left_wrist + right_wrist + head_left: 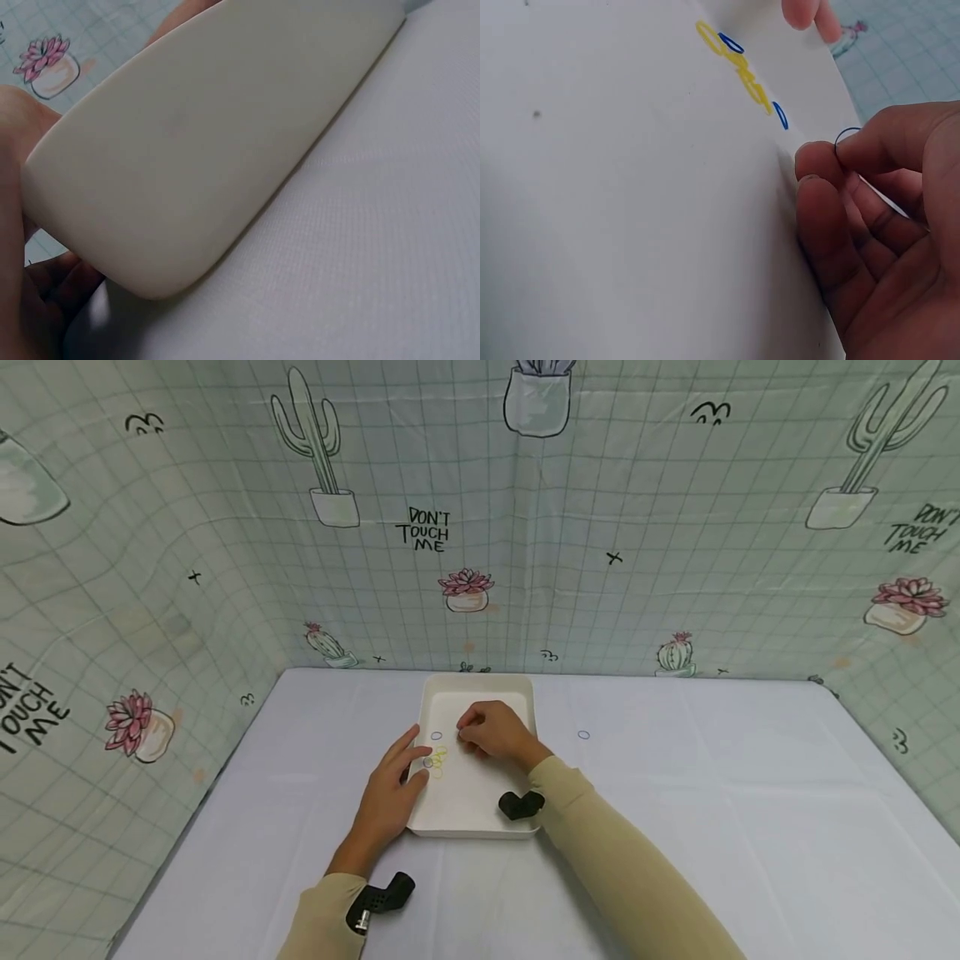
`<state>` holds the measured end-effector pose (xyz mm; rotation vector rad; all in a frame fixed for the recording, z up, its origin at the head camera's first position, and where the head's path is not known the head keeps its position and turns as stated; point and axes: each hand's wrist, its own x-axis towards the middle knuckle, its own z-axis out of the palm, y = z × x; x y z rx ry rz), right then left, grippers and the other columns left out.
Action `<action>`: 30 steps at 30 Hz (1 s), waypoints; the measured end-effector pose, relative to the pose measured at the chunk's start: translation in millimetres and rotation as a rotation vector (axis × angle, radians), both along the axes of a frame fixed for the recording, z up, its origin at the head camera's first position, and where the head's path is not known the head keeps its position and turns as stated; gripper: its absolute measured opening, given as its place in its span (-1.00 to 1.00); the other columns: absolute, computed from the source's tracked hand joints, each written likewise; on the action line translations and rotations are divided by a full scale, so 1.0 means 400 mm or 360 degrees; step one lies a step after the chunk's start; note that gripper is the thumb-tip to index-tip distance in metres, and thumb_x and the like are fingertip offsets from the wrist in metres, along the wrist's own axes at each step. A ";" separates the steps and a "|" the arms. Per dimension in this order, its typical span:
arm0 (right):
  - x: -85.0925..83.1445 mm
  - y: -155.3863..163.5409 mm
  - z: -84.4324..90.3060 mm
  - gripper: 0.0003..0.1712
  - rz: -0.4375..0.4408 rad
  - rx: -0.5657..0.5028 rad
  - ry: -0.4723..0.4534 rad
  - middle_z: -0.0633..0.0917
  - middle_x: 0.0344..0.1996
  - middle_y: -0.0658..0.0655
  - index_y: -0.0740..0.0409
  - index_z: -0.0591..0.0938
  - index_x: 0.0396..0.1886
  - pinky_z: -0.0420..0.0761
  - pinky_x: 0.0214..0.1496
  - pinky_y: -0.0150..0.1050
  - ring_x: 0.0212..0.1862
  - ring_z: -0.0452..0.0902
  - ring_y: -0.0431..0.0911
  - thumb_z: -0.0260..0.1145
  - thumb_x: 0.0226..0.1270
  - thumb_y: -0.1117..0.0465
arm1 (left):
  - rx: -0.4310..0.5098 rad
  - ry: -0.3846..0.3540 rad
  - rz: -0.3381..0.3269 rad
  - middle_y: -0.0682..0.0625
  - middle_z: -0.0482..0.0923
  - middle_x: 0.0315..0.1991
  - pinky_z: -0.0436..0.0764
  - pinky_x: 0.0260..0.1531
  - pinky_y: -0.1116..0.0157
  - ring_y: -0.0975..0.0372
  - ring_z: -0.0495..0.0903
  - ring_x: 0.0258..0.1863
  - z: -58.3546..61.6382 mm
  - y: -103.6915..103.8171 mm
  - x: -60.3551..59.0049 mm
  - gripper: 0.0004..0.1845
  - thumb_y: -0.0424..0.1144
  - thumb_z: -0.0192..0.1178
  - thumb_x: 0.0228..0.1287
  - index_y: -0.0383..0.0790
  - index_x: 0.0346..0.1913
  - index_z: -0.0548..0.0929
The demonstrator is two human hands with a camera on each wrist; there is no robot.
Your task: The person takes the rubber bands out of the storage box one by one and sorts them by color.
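My right hand (497,731) is over the upper middle of a white tray (472,802). It pinches a thin blue rubber band (846,130) between thumb and fingers; part of the loop is hidden by them. At the tray's left rim lies my left hand (385,797), fingers spread and reaching over the edge, holding nothing. Beside its fingertips, several yellow rubber bands (754,86) lie in a loose, overlapping row inside the tray. One blue band (437,736) is just beyond them, and another blue band (428,762) sits next to them near the left thumb.
A single blue band (583,735) lies on the white tablecloth (675,810) to the right of the tray. Behind the table hangs a grid-patterned curtain (570,610) printed with cacti. Each wrist carries a black camera (521,806).
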<state>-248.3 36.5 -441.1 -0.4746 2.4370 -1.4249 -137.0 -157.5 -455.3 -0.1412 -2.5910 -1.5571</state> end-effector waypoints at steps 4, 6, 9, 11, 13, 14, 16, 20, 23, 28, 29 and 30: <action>0.003 0.003 -0.001 -0.93 -0.0004 -0.0026 0.0000 0.71 -0.52 0.05 0.16 0.69 -0.27 0.63 -0.45 -0.26 -0.49 0.62 -0.11 0.33 0.33 0.26 | 0.0002 -0.0002 -0.0007 0.14 0.17 0.53 0.31 0.38 0.05 0.14 0.12 0.52 -0.002 0.002 -0.001 -0.65 -0.36 0.13 0.43 -0.23 0.23 0.61; 0.004 0.003 0.001 -0.92 -0.0008 -0.0050 -0.0007 0.71 -0.51 0.05 0.17 0.70 -0.26 0.64 -0.44 -0.26 -0.49 0.62 -0.10 0.33 0.34 0.26 | -0.0001 0.0001 -0.0007 0.14 0.18 0.53 0.31 0.38 0.06 0.15 0.12 0.51 -0.001 0.002 0.000 -0.65 -0.36 0.13 0.43 -0.23 0.23 0.62; 0.004 0.004 0.003 -0.91 -0.0013 -0.0070 -0.0012 0.72 -0.50 0.05 0.16 0.71 -0.23 0.65 -0.44 -0.26 -0.48 0.63 -0.10 0.34 0.34 0.25 | -0.0012 0.0005 -0.0002 0.14 0.18 0.52 0.31 0.38 0.07 0.15 0.13 0.51 0.002 0.000 0.003 -0.65 -0.36 0.14 0.43 -0.23 0.22 0.62; 0.002 0.004 0.005 -0.90 -0.0026 -0.0084 -0.0014 0.72 -0.50 0.06 0.17 0.71 -0.22 0.65 -0.43 -0.25 -0.48 0.63 -0.10 0.34 0.33 0.25 | -0.0017 0.0013 -0.0003 0.13 0.19 0.52 0.31 0.38 0.07 0.15 0.13 0.51 0.003 -0.001 0.004 -0.65 -0.36 0.14 0.43 -0.24 0.22 0.62; 0.001 0.004 0.007 -0.89 -0.0046 -0.0089 -0.0013 0.72 -0.50 0.06 0.17 0.72 -0.22 0.65 -0.43 -0.26 -0.48 0.62 -0.10 0.34 0.32 0.25 | -0.0021 0.0020 -0.0006 0.12 0.18 0.53 0.31 0.38 0.07 0.14 0.12 0.51 0.003 -0.002 0.004 -0.65 -0.36 0.14 0.43 -0.24 0.23 0.62; 0.000 0.004 0.009 -0.89 -0.0056 -0.0091 -0.0015 0.73 -0.50 0.06 0.17 0.73 -0.22 0.64 -0.43 -0.26 -0.48 0.63 -0.10 0.35 0.32 0.25 | -0.0019 0.0019 -0.0004 0.12 0.18 0.53 0.31 0.38 0.07 0.14 0.12 0.51 0.002 -0.002 0.004 -0.65 -0.37 0.14 0.43 -0.24 0.23 0.62; -0.002 0.005 0.011 -0.88 -0.0079 -0.0102 -0.0015 0.73 -0.48 0.06 0.18 0.73 -0.21 0.64 -0.42 -0.27 -0.46 0.63 -0.10 0.36 0.31 0.25 | -0.0021 0.0016 -0.0002 0.12 0.18 0.53 0.31 0.38 0.06 0.14 0.12 0.52 0.001 -0.002 0.003 -0.65 -0.37 0.14 0.43 -0.24 0.23 0.61; 0.000 0.006 0.023 -0.86 -0.0122 -0.0149 -0.0015 0.75 -0.41 0.06 0.18 0.74 -0.19 0.66 -0.35 -0.27 -0.39 0.65 -0.10 0.35 0.33 0.23 | -0.0030 0.0003 0.0007 0.12 0.18 0.53 0.29 0.39 0.06 0.13 0.11 0.52 0.004 0.000 0.002 -0.64 -0.37 0.14 0.43 -0.24 0.24 0.61; 0.003 0.008 0.032 -0.85 -0.0148 -0.0195 -0.0002 0.75 -0.35 0.06 0.18 0.74 -0.17 0.68 -0.30 -0.25 -0.34 0.67 -0.09 0.34 0.36 0.23 | -0.0025 0.0007 0.0010 0.12 0.17 0.53 0.28 0.39 0.05 0.12 0.11 0.52 0.003 0.002 0.002 -0.64 -0.36 0.14 0.43 -0.24 0.24 0.61; 0.009 0.017 0.038 -0.83 -0.0161 -0.0253 0.0004 0.76 -0.32 0.06 0.19 0.74 -0.14 0.69 -0.27 -0.24 -0.30 0.67 -0.09 0.35 0.37 0.22 | -0.0005 0.0010 0.0009 0.12 0.18 0.53 0.30 0.38 0.04 0.12 0.12 0.52 0.001 0.002 0.002 -0.64 -0.37 0.15 0.42 -0.23 0.23 0.62; 0.011 0.021 0.040 -0.83 -0.0162 -0.0277 0.0003 0.76 -0.31 0.07 0.19 0.74 -0.13 0.69 -0.26 -0.23 -0.30 0.67 -0.08 0.35 0.37 0.22 | -0.0007 0.0010 0.0010 0.12 0.17 0.53 0.30 0.38 0.04 0.12 0.13 0.51 0.001 0.002 0.002 -0.64 -0.36 0.15 0.42 -0.23 0.23 0.62; 0.012 0.024 0.041 -0.82 -0.0166 -0.0300 0.0002 0.76 -0.30 0.07 0.19 0.74 -0.13 0.69 -0.25 -0.22 -0.29 0.67 -0.07 0.35 0.37 0.21 | -0.0008 0.0010 0.0011 0.12 0.17 0.53 0.30 0.38 0.04 0.11 0.13 0.51 0.002 0.002 0.002 -0.64 -0.36 0.14 0.42 -0.22 0.23 0.62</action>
